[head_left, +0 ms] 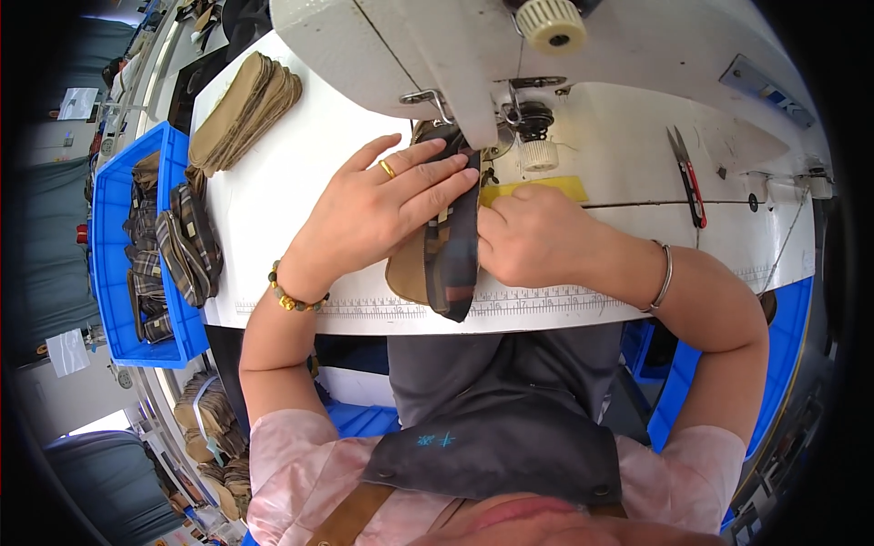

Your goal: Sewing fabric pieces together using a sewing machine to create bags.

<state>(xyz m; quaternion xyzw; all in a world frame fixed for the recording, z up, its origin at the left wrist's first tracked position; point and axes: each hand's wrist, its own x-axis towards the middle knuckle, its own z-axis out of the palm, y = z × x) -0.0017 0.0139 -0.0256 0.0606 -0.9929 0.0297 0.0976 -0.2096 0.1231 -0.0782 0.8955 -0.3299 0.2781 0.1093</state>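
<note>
Left hand (382,214): fingers spread flat, pressing the plaid fabric piece (452,250).
Right hand (533,238): fingers curled, pinching the piece's right edge.
Piece: at the table's (273,209) front edge, under the sewing machine (428,55).
Technique: probably keep layers flat, edges aligned.

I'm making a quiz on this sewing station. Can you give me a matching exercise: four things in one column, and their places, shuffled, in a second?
Things:
1. stack of tan fabric pieces
2. thread snips
3. blue bin
4. left hand

Places:
A. beside the table's left edge, holding plaid pieces
B. flat on the dark plaid strip at the sewing machine
C. far left corner of the white table
D. on the table, right of the needle area

Pairs: 1-C, 2-D, 3-A, 4-B
</note>
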